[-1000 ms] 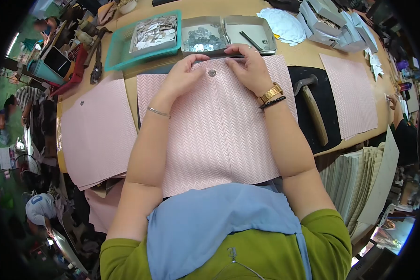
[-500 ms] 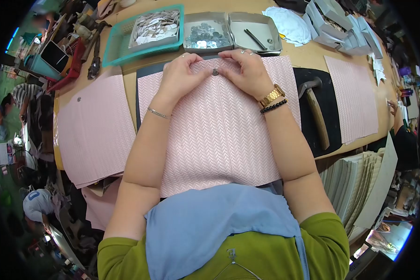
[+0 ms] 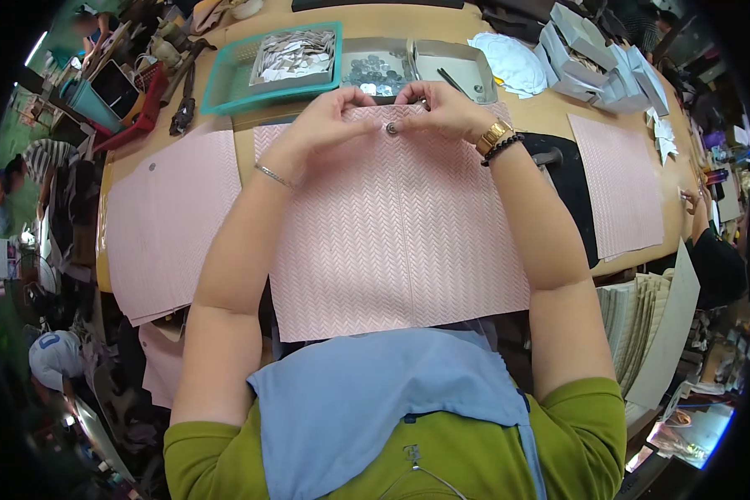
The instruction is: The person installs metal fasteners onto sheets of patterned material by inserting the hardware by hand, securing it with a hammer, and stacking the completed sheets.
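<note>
A pink panel with an embossed herringbone weave [image 3: 400, 233] is in front of me, a seam running down its middle. Near its top edge sits a small round metal snap [image 3: 392, 128]. My left hand [image 3: 333, 125] pinches that edge just left of the snap, thumb on the front and fingers behind. On the snap's other side, my right hand [image 3: 446, 117] grips the same edge in the same way. What the fingers touch behind the panel is hidden. A hammer [image 3: 547, 157] lies on a black pad [image 3: 575, 187], mostly covered by my right forearm.
Pink panels lie at left [image 3: 171, 225] and right [image 3: 621, 187]. Along the back stand a teal basket [image 3: 229, 79] with a box of pale pieces [image 3: 298, 54], a tray of metal discs [image 3: 375, 71] and a box with a dark rod [image 3: 475, 62]. A person's hand [image 3: 690, 200] shows far right.
Both hands have lifted the panel off the work surface and tilted it, and its lower edge has shifted slightly left. My right forearm now covers most of the hammer. The view has shifted a little.
</note>
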Demonstrator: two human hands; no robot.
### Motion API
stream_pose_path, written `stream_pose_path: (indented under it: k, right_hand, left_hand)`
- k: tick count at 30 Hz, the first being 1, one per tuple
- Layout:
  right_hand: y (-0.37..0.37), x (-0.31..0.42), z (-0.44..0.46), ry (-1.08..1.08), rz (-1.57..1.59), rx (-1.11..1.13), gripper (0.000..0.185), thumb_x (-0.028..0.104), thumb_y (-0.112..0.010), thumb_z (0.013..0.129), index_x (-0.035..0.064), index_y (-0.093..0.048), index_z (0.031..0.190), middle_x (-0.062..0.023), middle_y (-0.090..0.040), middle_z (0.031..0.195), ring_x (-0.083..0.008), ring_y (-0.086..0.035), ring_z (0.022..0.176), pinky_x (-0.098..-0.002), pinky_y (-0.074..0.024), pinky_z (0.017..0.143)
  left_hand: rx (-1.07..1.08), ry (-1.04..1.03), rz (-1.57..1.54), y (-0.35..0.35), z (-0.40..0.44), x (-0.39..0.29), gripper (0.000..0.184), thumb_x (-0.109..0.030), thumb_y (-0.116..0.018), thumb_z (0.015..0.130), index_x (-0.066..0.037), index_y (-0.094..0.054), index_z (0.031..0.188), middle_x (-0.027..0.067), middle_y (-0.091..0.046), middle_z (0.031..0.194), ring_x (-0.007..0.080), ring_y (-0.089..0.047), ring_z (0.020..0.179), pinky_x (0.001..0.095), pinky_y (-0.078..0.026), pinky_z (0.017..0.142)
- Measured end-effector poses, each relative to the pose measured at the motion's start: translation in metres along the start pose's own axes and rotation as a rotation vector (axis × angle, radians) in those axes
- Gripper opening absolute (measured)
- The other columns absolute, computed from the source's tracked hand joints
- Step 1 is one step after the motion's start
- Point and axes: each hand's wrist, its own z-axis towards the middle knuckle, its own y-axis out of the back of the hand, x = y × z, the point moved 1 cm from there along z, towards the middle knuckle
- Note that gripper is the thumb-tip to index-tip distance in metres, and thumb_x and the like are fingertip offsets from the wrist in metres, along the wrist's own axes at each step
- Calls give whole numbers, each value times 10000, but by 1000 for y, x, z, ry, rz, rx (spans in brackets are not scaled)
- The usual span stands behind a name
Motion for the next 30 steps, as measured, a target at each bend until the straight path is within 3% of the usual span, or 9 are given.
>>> stream_pose_path:
  k: [2, 4, 8, 10, 11, 14, 15, 19, 30]
  right_hand:
    - [2, -1, -2, -85, 6, -20, 328, 170, -835, 772, 59, -653, 1022, -12, -660, 948, -117, -621, 860, -273, -510, 764]
    - [9, 5, -16, -33, -396, -165, 357, 224, -837, 761, 72, -661, 1031, -33, -668, 938, -167, -637, 859, -312, -519, 778]
    - [41, 10, -57, -187, -793, -283, 443, 339, -837, 695, 117, -690, 1049, -98, -705, 910, -272, -669, 897, -378, -532, 813]
    - [60, -10, -82, -86, -732, -369, 445, 301, -830, 726, 96, -678, 1090, -96, -706, 884, -239, -677, 858, -352, -536, 775]
    - [67, -21, -92, -34, -703, -413, 446, 282, -826, 741, 85, -672, 1111, -95, -706, 871, -222, -682, 838, -340, -538, 756]
    - [78, -53, -118, -221, -115, -475, 468, 220, -817, 789, 15, -633, 1167, -66, -697, 807, -141, -661, 738, -275, -523, 678]
    - [75, -62, -123, -191, -71, -535, 464, 169, -803, 826, -48, -596, 1181, -27, -682, 765, -70, -611, 668, -213, -483, 612]
    - [62, -69, -132, -107, 123, -692, 448, 166, -803, 839, -36, -600, 1184, -8, -683, 795, -49, -577, 654, -193, -454, 587]
    - [55, -85, -132, 6, 197, -785, 441, 94, -779, 857, -16, -571, 1230, -67, -724, 860, -75, -649, 712, -193, -501, 613]
  left_hand:
    - [-51, 42, 322, 15, -10, -10, 383, -258, -793, 789, -11, -661, 1050, 31, -675, 909, 114, -619, 854, 263, -498, 760]
    - [-122, 159, 682, 36, -28, -18, 474, -342, -823, 717, -27, -695, 1049, 63, -709, 885, 162, -644, 828, 320, -518, 765]
    - [-143, 349, 393, 75, -56, 14, 388, -273, -812, 777, -5, -695, 1031, 57, -710, 859, 136, -646, 784, 287, -519, 736]
    - [-232, 347, 45, 78, -69, 29, 341, -218, -800, 816, 13, -683, 1038, 53, -708, 852, 115, -637, 754, 267, -516, 713]
    - [-370, 228, -209, 70, -72, 45, 281, -142, -770, 867, 30, -657, 1059, 32, -694, 829, 66, -602, 709, 217, -484, 660]
    - [-437, 199, -233, 69, -82, 72, 280, -109, -729, 908, 28, -631, 1131, -17, -672, 856, 30, -572, 747, 162, -458, 699]
    - [-502, 167, -236, 63, -84, 76, 264, -107, -723, 914, 24, -633, 1125, -16, -672, 869, 29, -573, 761, 161, -457, 710]
    - [-695, 16, -274, 46, -90, 92, 216, -101, -701, 935, 14, -638, 1107, -11, -669, 906, 27, -577, 796, 161, -456, 730]
    - [-758, -38, -280, 46, -91, 100, 169, -110, -654, 972, 2, -639, 1097, -2, -670, 949, 32, -586, 838, 172, -466, 776]
